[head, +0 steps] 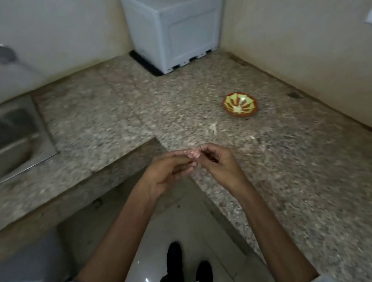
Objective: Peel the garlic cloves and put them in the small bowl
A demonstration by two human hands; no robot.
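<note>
Currently pinching clove (195, 155) with fingers (180, 163) of left hand (165, 176) and right hand (218, 162), just off inner corner of table (296, 176); for bowl (240, 104), reach forward and right, well apart, on right hand's side.

The sink (11, 138) lies left on the counter (115, 115), the small bowl (240, 103) right.

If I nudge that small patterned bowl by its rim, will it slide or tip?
The small bowl looks shallow and wide, so it likely slides on the counter rather than tips. Nearly empty, it is probably light and shifts easily.
</note>
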